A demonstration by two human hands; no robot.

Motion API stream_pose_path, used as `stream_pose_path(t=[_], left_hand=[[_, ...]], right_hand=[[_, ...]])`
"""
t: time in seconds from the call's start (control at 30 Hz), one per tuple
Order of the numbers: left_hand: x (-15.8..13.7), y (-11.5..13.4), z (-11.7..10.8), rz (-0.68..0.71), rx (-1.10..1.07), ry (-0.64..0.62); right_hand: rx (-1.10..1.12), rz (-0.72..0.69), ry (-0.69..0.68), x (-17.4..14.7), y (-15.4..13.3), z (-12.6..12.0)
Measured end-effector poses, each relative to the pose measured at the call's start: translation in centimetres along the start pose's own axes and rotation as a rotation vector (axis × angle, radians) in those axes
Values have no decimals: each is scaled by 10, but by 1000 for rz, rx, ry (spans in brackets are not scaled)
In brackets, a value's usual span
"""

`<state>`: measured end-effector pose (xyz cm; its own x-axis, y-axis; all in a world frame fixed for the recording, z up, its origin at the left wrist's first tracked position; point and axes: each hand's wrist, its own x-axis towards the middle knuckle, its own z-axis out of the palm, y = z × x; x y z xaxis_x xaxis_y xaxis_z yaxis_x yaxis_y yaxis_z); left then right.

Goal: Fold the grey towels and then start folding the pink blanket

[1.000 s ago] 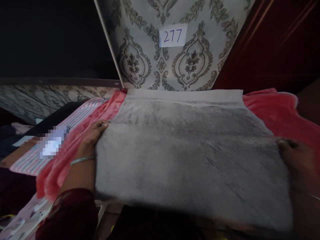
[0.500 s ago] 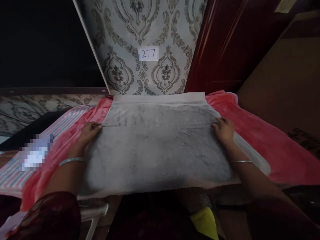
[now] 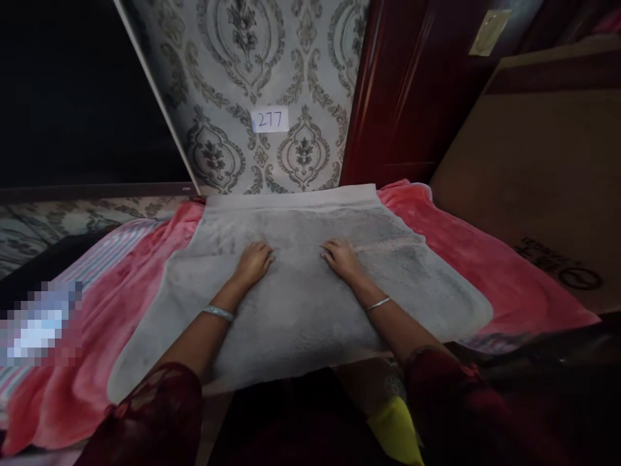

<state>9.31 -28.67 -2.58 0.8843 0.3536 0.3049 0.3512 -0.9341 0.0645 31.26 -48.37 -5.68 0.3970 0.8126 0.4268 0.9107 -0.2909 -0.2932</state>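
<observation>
A grey plush cloth lies spread over the surface in front of me, with a crease running across it and a pale band along its far edge. Upon its middle left rests my left hand, fingers bent loosely and slightly apart. My right hand touches the cloth just right of centre, its fingers parted and curved. A short stretch of fabric separates the two hands, and neither visibly grips anything. Beneath the cloth, a pinkish-red plush blanket sticks out on both sides.
Patterned wallpaper bearing a "277" paper label rises behind the cloth. A dark screen stands at left, a dark red door and a cardboard box at right. Something yellow is low by my lap.
Both hands have moved inward from the cloth's left and right edges to near its middle. The cloth's near sides now spread wider, and the view has turned slightly right.
</observation>
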Motion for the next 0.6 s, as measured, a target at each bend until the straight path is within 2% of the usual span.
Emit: stream_pose_path(t=[0.13,0.23,0.33,0.5,0.6], left_hand=[[-1,-12,15,-9,18,92],[2,-20,21,48,11,133],[4,-24,21,64,-5,144],[7,-23,21,43,-40,154],[7,-23,21,27,-31,153]], right_hand=[[2,-8,-7,-1,2,-3],[-18,-50,-35,2,20,-12],[-73,-28,-37,-5,56,-28],[-197,159,-6,-31,127,-64],[-264,259,1,-43,156,-85]])
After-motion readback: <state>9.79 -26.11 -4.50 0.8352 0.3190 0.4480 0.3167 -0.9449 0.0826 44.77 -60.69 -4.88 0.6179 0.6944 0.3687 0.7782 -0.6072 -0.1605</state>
